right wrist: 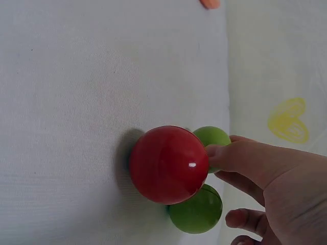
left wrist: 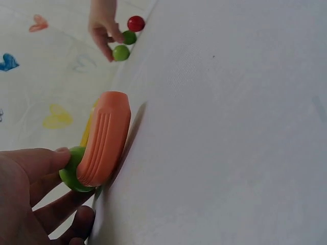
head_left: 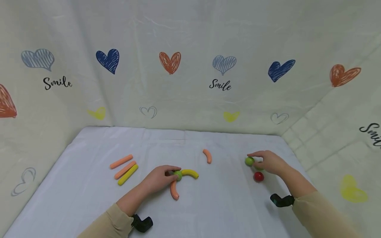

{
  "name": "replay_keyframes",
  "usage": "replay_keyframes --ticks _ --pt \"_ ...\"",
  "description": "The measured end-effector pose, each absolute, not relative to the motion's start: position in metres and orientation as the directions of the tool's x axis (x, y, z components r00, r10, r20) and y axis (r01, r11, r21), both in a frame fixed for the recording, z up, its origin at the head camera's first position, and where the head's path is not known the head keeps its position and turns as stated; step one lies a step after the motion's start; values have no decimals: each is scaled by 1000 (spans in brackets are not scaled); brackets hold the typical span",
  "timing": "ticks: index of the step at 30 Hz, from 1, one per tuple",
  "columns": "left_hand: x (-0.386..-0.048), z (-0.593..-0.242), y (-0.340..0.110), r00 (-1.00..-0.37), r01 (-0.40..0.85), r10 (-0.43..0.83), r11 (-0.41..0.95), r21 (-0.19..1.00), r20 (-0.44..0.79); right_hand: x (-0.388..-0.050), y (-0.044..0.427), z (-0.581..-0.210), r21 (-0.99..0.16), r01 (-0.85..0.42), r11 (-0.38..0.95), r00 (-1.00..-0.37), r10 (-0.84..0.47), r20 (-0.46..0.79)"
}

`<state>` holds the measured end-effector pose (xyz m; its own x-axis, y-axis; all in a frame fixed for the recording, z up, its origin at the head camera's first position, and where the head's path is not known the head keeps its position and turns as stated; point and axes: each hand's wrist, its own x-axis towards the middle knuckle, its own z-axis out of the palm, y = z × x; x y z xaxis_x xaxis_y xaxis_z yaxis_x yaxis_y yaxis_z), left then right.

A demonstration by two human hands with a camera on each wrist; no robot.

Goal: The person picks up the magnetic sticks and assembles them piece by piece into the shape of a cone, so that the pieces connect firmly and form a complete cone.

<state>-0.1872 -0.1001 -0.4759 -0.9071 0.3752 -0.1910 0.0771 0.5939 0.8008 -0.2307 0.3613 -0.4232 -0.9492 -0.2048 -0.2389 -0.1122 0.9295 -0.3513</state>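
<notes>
My left hand (head_left: pixel 159 180) pinches a green ball (head_left: pixel 178 175) between thumb and fingers, low over the white table. A curved yellow stick (head_left: pixel 190 174) reaches right from this ball and a curved orange stick (head_left: pixel 174 191) points toward me; in the left wrist view the orange stick (left wrist: pixel 106 138) touches the ball, its side ribbed. On the right, my right hand (head_left: pixel 272 162) holds another green ball (head_left: pixel 249 161) between thumb and fingers. Close by lie a second green ball (right wrist: pixel 196 212), partly covered in the head view, and a glossy red ball (right wrist: pixel 168 165).
Two straight orange sticks (head_left: pixel 121 161) and a straight yellow stick (head_left: pixel 128 175) lie at the left. A curved orange stick (head_left: pixel 207 156) lies toward the back, between the hands. Light cloth walls (head_left: pixel 190 96) printed with hearts rise behind the table and at both sides.
</notes>
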Motion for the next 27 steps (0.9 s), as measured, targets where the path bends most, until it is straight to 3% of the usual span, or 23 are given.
replay_keyframes --ticks 14,22,27 --pt "-188 -475 -102 -904 86 380 611 787 -196 -235 354 -429 -272 -152 950 -947 -218 -234" --pt "-187 -473 -105 -895 100 398 617 780 -200 -228 341 -432 -311 -130 942 -957 -201 -210" --pt "-187 -471 -106 -892 94 401 615 783 -207 -221 326 -430 -304 -188 934 -960 -240 -145"
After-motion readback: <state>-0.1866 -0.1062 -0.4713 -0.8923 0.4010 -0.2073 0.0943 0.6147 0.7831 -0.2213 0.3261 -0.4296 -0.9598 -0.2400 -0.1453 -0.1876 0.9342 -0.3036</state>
